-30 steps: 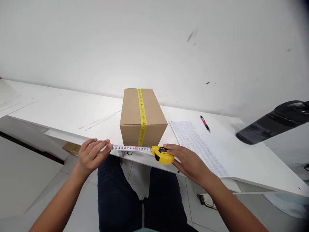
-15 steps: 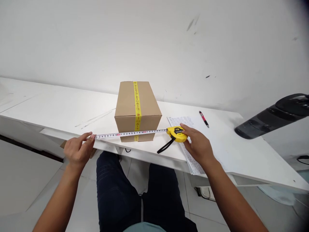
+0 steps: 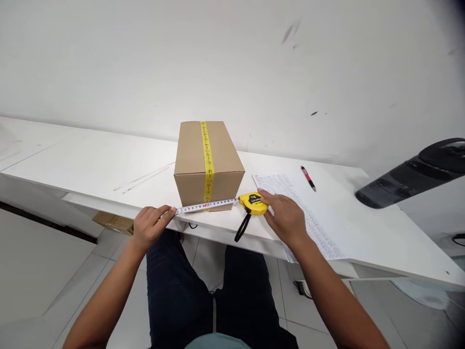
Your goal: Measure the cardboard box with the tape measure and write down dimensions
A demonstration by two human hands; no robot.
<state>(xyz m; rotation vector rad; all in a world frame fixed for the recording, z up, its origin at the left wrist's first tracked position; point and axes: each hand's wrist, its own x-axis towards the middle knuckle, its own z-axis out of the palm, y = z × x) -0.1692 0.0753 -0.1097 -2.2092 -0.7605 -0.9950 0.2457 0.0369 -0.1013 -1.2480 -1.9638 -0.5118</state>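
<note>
Since the earlier frame, the left hand (image 3: 149,227) has moved inward, the right hand (image 3: 286,216) has shifted slightly left, and the blade (image 3: 207,205) showing between them is shorter. Palm down, the left hand pinches the blade's end between thumb and fingers near the desk's (image 3: 90,160) front edge. The right hand, fingers curved, grips the yellow tape measure (image 3: 254,203) by its right side, in front of the cardboard box (image 3: 191,150). Both forearms angle inward from below. The box stands directly behind the blade; handwritten sheets (image 3: 323,242) lie partly beneath the right hand, with a red-and-black pen (image 3: 308,178) and a dark bottle (image 3: 388,189) beyond. The blade's long axis runs left to right, rising slightly towards the case, across the box's lower front; a black strap (image 3: 242,228) hangs towards the person.
</note>
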